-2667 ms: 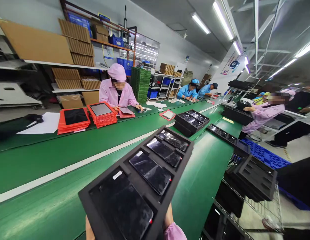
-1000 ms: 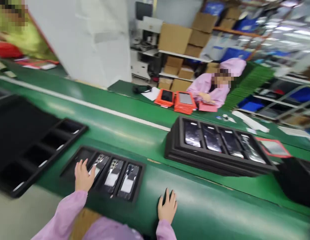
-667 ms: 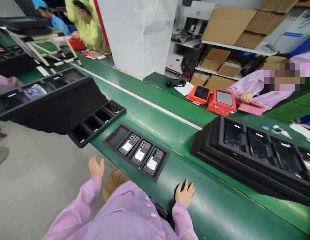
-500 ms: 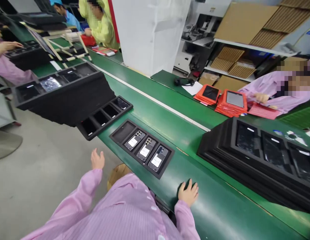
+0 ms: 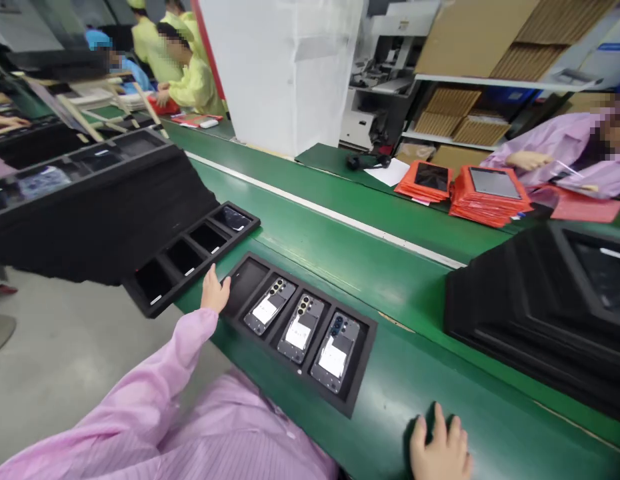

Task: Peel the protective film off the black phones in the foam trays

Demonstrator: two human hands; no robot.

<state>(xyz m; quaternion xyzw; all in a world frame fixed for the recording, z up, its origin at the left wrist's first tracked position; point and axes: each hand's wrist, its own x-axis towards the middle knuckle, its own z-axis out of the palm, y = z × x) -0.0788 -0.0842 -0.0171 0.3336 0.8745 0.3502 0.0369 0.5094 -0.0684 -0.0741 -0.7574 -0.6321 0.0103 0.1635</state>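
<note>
My left hand (image 5: pixel 215 291) is open at the left end of a black foam tray (image 5: pixel 363 363), beside its bare compartment; whether it touches the rim I cannot tell. Three phones lie in the other compartments, inner sides and white labels up: a left phone (image 5: pixel 266 312), a middle phone (image 5: pixel 297 337) and a right phone (image 5: pixel 333 360). Right of the tray, my right hand (image 5: pixel 440 448) rests flat on the green work surface (image 5: pixel 390 400), fingers apart and holding nothing. Just beyond my left hand lies a second foam tray (image 5: pixel 177 283) with dark-screened phones.
A tall stack of black foam trays (image 5: pixel 105 213) stands on the left, another stack (image 5: pixel 520 313) on the right. Across the bench are red pouches (image 5: pixel 485 207) and a co-worker in a pink sleeve (image 5: pixel 550 143). A white pillar (image 5: pixel 275 73) rises behind the bench.
My left hand has moved forward and to the right, up to the tray's left end. My right hand stays flat on the surface, farther from the tray. The view has shifted.
</note>
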